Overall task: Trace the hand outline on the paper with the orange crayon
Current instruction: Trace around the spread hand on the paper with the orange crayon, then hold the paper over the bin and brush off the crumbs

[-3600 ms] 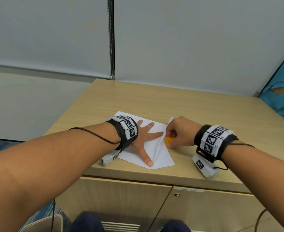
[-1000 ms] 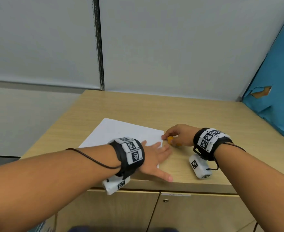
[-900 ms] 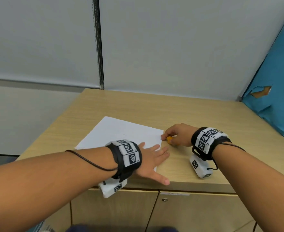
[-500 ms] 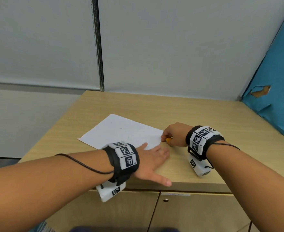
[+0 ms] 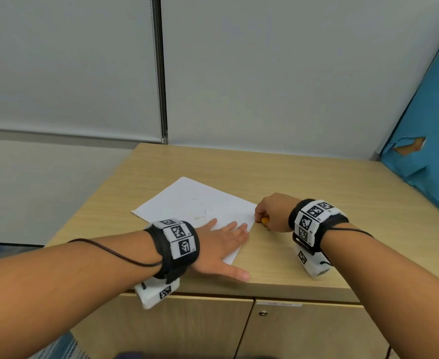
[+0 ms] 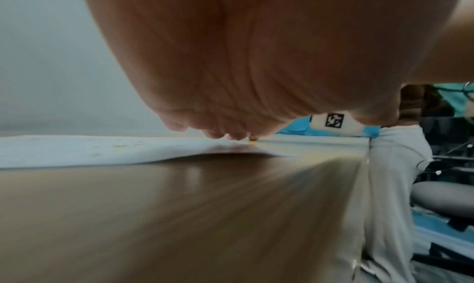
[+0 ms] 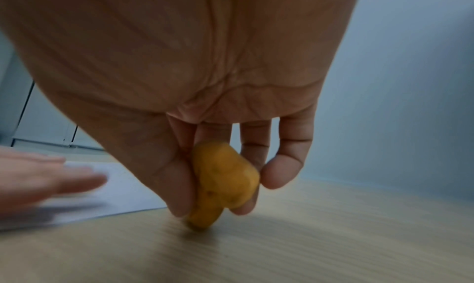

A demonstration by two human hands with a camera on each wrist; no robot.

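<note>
Since a second ago your flat white paper sheet [image 5: 197, 203] has turned under your left hand [image 5: 221, 244], which lies flat, fingers straight. Thin and slippery, it needs firm pressing. Your right hand [image 5: 272, 212] pinches the stubby orange crayon [image 7: 220, 182], tip on the wooden bench [image 5: 316, 182] just beside the sheet.

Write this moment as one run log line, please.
left hand: flat on paper | right hand: grips orange crayon, tip on table | tracing: none visible
</note>
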